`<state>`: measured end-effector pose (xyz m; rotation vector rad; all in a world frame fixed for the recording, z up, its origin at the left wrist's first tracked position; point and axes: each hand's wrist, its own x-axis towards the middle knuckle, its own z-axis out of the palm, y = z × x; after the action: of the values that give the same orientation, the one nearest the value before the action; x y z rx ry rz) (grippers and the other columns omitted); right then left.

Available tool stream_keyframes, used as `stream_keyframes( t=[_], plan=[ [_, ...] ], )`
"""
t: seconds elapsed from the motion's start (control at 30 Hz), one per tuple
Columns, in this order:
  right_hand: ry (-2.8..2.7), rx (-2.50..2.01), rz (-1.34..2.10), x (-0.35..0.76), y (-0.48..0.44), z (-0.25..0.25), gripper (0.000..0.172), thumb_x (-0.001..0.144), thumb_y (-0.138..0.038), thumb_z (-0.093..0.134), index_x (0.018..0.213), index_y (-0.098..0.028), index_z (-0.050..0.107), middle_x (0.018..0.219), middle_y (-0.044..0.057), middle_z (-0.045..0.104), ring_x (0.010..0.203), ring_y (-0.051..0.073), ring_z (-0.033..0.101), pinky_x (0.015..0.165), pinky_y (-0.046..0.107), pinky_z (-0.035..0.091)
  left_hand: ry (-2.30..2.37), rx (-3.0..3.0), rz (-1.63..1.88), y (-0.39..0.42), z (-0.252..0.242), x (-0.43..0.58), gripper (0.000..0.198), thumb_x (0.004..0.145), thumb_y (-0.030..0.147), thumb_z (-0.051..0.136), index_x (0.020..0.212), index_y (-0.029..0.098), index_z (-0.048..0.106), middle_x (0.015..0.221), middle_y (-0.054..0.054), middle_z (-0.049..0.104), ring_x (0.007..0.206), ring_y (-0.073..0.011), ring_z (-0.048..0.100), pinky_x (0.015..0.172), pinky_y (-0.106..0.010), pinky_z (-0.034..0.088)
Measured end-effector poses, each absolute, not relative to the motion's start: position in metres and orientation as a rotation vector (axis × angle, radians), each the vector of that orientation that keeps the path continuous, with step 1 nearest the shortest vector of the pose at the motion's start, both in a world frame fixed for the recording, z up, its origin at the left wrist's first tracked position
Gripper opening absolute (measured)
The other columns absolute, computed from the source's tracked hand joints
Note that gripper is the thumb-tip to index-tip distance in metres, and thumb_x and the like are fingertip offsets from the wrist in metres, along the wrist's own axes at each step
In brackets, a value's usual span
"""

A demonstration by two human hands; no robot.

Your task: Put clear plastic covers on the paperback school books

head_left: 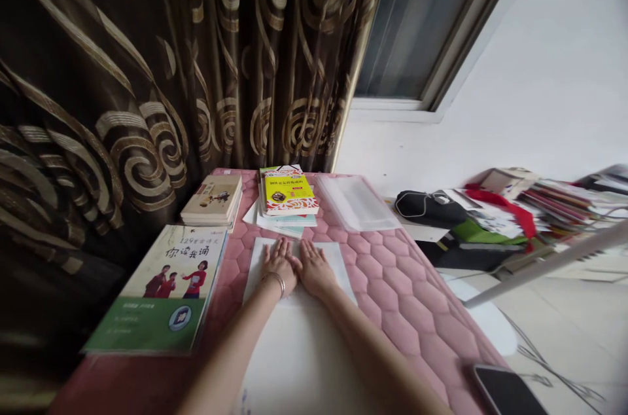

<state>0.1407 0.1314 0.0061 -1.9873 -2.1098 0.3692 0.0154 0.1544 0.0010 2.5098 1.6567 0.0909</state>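
Note:
My left hand (280,268), with a bracelet at the wrist, lies flat with its fingers stretched out. Beside it, thumbs close together, my right hand (315,269) is also spread flat. Both press on the upper part of a white sheet-like thing (299,356), perhaps a book or paper under a clear cover; its kind is not plain. Its upper part looks greyish and glossy, and its near end runs out of the bottom of the view between my forearms. Just beyond my fingertips lies a yellow-covered book (288,189) on top of several other papers or booklets.
A pink quilted tabletop (392,284) carries a green-and-white book (159,290), a stack of tan books (212,199), clear plastic covers (358,202) and a phone-like dark device (507,390). A patterned curtain (220,74) hangs behind. Piled belongings (495,222) stand at right.

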Motion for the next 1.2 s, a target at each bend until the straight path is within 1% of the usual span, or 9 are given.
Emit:
stream_keyframes(
  t=[0.17, 0.47, 0.57, 0.63, 0.7, 0.87, 1.03, 1.1, 1.2],
  plan=[
    [-2.027, -2.253, 0.218, 0.173, 0.123, 0.003, 0.070, 0.096, -0.050, 0.020, 0.148, -0.002, 0.021, 0.155, 0.016, 0.020, 0.145, 0.024, 0.014, 0.115, 0.044, 0.008, 1.869, 2.385, 0.038, 0.152, 0.009, -0.001, 0.072, 0.089, 0.049, 0.028, 0.148, 0.008, 0.024, 0.157, -0.013, 0.016, 0.145, -0.0295, 0.013, 0.114, -0.061, 0.004],
    [-1.911, -2.457, 0.154, 0.178, 0.126, 0.001, 0.075, 0.095, -0.055, 0.021, 0.148, -0.002, 0.021, 0.155, 0.016, 0.023, 0.143, 0.034, 0.014, 0.113, 0.054, 0.006, 2.090, 2.235, 0.029, 0.149, 0.015, -0.016, 0.077, 0.088, 0.055, 0.030, 0.147, 0.005, 0.026, 0.156, -0.018, 0.017, 0.144, -0.0338, 0.011, 0.112, -0.064, 0.006],
    [-1.917, -2.442, 0.141, 0.175, 0.127, 0.002, 0.074, 0.095, -0.054, 0.022, 0.149, -0.003, 0.020, 0.155, 0.016, 0.022, 0.143, 0.035, 0.013, 0.112, 0.058, 0.007, 2.010, 2.350, 0.070, 0.147, 0.019, -0.011, 0.066, 0.090, 0.045, 0.030, 0.145, 0.009, 0.032, 0.155, -0.015, 0.023, 0.145, -0.0329, 0.008, 0.112, -0.064, -0.001],
    [-1.924, -2.433, 0.140, 0.174, 0.128, 0.002, 0.073, 0.095, -0.053, 0.023, 0.149, -0.004, 0.020, 0.155, 0.017, 0.022, 0.143, 0.034, 0.011, 0.111, 0.059, 0.007, 1.788, 2.495, 0.087, 0.147, 0.022, -0.006, 0.057, 0.091, 0.030, 0.029, 0.145, 0.015, 0.034, 0.155, -0.009, 0.026, 0.146, -0.0287, 0.008, 0.112, -0.062, -0.005],
    [-1.917, -2.432, 0.142, 0.171, 0.128, 0.004, 0.071, 0.095, -0.051, 0.025, 0.149, -0.004, 0.021, 0.154, 0.017, 0.024, 0.144, 0.034, 0.010, 0.111, 0.061, 0.006, 1.603, 2.562, 0.094, 0.147, 0.024, 0.000, 0.057, 0.090, 0.022, 0.029, 0.146, 0.019, 0.033, 0.155, -0.004, 0.028, 0.145, -0.0260, 0.010, 0.114, -0.061, -0.004],
    [-1.978, -2.270, 0.118, 0.147, 0.128, 0.009, 0.065, 0.097, -0.046, 0.021, 0.147, -0.004, 0.025, 0.153, 0.018, 0.026, 0.144, 0.030, 0.013, 0.112, 0.059, 0.007, 1.608, 2.510, 0.138, 0.149, 0.022, 0.012, 0.057, 0.090, 0.026, 0.033, 0.146, 0.019, 0.031, 0.154, -0.005, 0.030, 0.145, -0.0288, 0.014, 0.112, -0.065, 0.001],
    [-2.225, -1.990, 0.307, 0.119, 0.128, 0.011, 0.053, 0.100, -0.040, 0.015, 0.147, -0.025, 0.030, 0.155, 0.006, 0.026, 0.144, 0.024, 0.016, 0.112, 0.056, 0.012, 1.633, 2.525, 0.157, 0.150, 0.016, 0.012, 0.054, 0.091, 0.024, 0.030, 0.145, 0.027, 0.034, 0.153, -0.001, 0.033, 0.145, -0.0276, 0.010, 0.113, -0.063, -0.002],
    [-2.184, -2.045, 0.319, 0.121, 0.128, 0.010, 0.055, 0.099, -0.042, 0.016, 0.148, -0.022, 0.028, 0.155, 0.008, 0.026, 0.144, 0.024, 0.017, 0.113, 0.054, 0.011, 1.677, 2.504, 0.151, 0.149, 0.015, 0.010, 0.054, 0.092, 0.026, 0.030, 0.146, 0.026, 0.033, 0.153, -0.002, 0.033, 0.145, -0.0268, 0.011, 0.114, -0.063, -0.001],
    [-2.049, -2.209, 0.284, 0.141, 0.124, 0.008, 0.063, 0.098, -0.045, 0.019, 0.149, -0.008, 0.023, 0.154, 0.014, 0.026, 0.144, 0.025, 0.018, 0.114, 0.052, 0.009, 1.806, 2.438, 0.150, 0.147, 0.014, 0.002, 0.057, 0.092, 0.036, 0.030, 0.146, 0.017, 0.032, 0.153, -0.009, 0.032, 0.145, -0.0294, 0.014, 0.112, -0.065, 0.000]
  ],
)
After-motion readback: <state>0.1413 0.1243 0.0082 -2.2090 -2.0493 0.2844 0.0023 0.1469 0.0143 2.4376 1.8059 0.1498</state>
